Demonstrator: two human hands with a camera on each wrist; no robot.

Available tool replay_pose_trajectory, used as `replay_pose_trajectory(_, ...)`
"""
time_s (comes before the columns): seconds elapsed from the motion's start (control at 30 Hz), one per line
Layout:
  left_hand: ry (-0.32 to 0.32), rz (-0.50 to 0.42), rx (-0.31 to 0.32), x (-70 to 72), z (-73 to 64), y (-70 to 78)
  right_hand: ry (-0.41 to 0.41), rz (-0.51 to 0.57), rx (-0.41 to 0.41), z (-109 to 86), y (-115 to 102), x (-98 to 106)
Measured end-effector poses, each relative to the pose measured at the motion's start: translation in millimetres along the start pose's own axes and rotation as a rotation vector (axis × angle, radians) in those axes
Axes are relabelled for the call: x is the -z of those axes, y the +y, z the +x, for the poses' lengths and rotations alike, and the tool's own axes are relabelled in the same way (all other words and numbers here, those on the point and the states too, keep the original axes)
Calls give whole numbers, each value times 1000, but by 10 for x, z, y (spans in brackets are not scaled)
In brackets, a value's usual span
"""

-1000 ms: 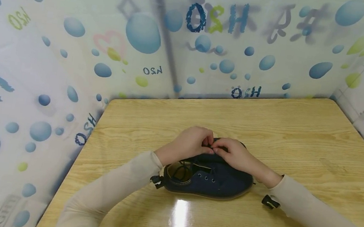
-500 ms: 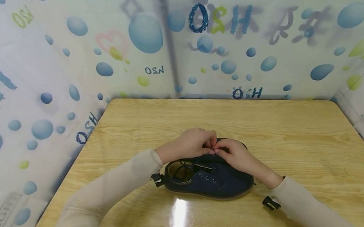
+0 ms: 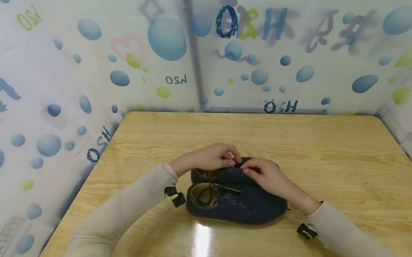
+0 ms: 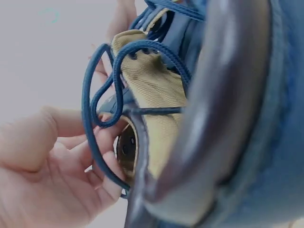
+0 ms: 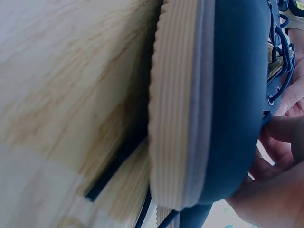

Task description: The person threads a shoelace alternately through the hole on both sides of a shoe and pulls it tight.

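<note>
Left hand drawn away from right hand, fingertips apart; right grip cannot be told. Far shoe seen beneath fingers. Lace of near shoe could be snagged if left fingers are retracted.

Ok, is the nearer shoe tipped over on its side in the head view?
No, the nearer shoe stands upright on the table, its opening facing up.

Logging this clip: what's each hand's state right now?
Left hand: at the far shoe; cannot tell whether it holds anything.
Right hand: at the same shoe; cannot tell whether it pinches anything.
</note>
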State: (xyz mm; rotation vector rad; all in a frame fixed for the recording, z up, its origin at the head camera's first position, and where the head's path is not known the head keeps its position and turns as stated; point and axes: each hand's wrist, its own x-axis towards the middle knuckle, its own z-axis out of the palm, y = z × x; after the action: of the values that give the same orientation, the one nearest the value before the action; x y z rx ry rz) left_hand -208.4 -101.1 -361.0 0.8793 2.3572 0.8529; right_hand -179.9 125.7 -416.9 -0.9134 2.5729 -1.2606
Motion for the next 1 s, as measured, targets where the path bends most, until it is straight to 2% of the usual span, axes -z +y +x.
replay_pose_trajectory(0.1, -42, -58, -28, 48, -7, -13, -6, -2, -4, 0, 1, 8)
replay_pose_trajectory(0.23, -33, -111, -28, 74, -12, -39, -9, 0, -1, 3, -10, 13)
replay_pose_trajectory(0.4, -27, -104, -24, 82, -27, -58, -8, -5, 0, 2, -22, 9)
replay_pose_trajectory(0.5, -38, -71, -50, 98, -41, -82, -8, -8, -6, -3, -27, 16)
replay_pose_trajectory(0.6, -59, -81, -67, 115, -65, -96, -4, -16, -8, -3, -25, 17)
replay_pose_trajectory(0.77, -53, -181, 9, 103, -94, -93, -1, -23, -8, 4, -11, 9)
replay_pose_trajectory(0.87, -20, -225, 64, 83, -95, -94, -4, -24, -8, 10, -9, 6)
replay_pose_trajectory(1.0, 39, -259, 86, 65, -96, -107, -4, -24, -10, 13, -18, 2)
